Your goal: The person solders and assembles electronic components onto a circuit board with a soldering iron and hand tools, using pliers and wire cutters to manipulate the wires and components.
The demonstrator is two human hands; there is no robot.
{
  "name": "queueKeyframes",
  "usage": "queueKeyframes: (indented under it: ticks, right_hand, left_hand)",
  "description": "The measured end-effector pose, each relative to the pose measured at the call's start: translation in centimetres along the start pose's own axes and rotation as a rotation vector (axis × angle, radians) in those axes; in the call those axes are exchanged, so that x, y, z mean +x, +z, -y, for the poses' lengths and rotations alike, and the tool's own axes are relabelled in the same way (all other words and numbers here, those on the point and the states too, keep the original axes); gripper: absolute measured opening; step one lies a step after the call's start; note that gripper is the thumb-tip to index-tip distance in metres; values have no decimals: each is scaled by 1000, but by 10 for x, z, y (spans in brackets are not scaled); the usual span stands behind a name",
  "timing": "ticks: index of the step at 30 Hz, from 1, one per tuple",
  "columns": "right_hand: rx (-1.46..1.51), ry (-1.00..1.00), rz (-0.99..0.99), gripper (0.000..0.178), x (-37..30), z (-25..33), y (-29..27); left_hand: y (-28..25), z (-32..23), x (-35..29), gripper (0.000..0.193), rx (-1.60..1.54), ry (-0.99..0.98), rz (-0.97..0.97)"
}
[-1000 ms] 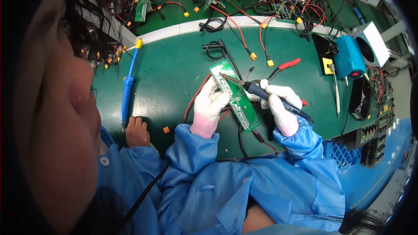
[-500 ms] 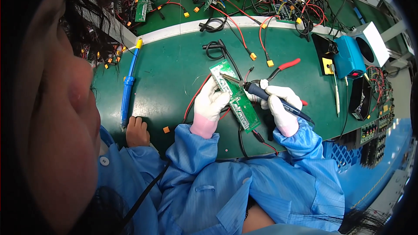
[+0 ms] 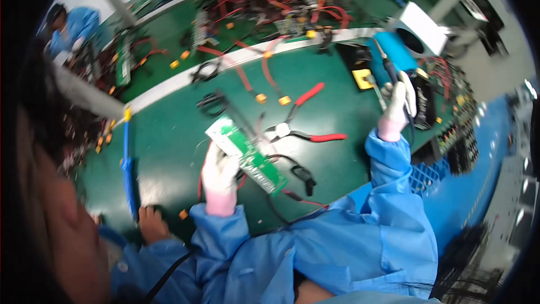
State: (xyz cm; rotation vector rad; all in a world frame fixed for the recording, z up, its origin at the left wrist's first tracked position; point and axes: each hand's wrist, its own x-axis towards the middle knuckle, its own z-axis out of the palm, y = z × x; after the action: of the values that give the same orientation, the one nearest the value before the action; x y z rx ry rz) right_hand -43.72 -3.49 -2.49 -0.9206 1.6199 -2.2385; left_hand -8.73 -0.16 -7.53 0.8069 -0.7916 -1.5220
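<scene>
My left hand [image 3: 218, 171], in a white glove with a pink cuff, grips a green circuit board [image 3: 247, 156] by its left edge. The board is tilted above the bench, with red and black leads hanging from it. Off to the right, my gloved right hand [image 3: 400, 101] is closed round a dark-handled soldering iron [image 3: 389, 70]. The iron's metal tip points up and away, in front of a teal soldering station [image 3: 396, 50]. Cutting pliers with red handles [image 3: 281, 129] lie spread on the bench, right of the board.
Beside me at the left is another person, whose bare hand [image 3: 153, 225] rests by a blue rod-like tool [image 3: 128, 174]. Wires with yellow connectors [image 3: 261, 98] lie along the white ledge. Wired boards are heaped beyond it. A yellow sponge [image 3: 363, 79] sits near the station.
My right hand has carried the soldering iron away from the board to the station at the right. My left hand still holds the board. The view has shifted, and the pliers now show fully.
</scene>
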Motion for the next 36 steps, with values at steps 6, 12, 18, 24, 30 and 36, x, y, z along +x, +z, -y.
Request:
queueKeyframes:
  ticks: [6,12,18,24,30,36]
  right_hand:
    - [-424,-329,323,37,17,-31,-26]
    - [30,7,310,37,-26,5,-1]
    - [144,196,803,27,-104,51,26]
    - [178,197,1053,27,-133,42,52]
    - [157,281,1082,27,-136,36,53]
    - [214,281,1070,27,-137,33,53]
  left_hand:
    - [-4,2,-3,61,66,-25,-5]
    - [-4,6,4,61,63,-31,2]
    - [-1,1,2,62,62,-22,25]
    - [-6,3,1,64,67,-20,49]
    - [-4,4,0,66,53,-10,47]
    - [-2,2,-1,66,33,-23,52]
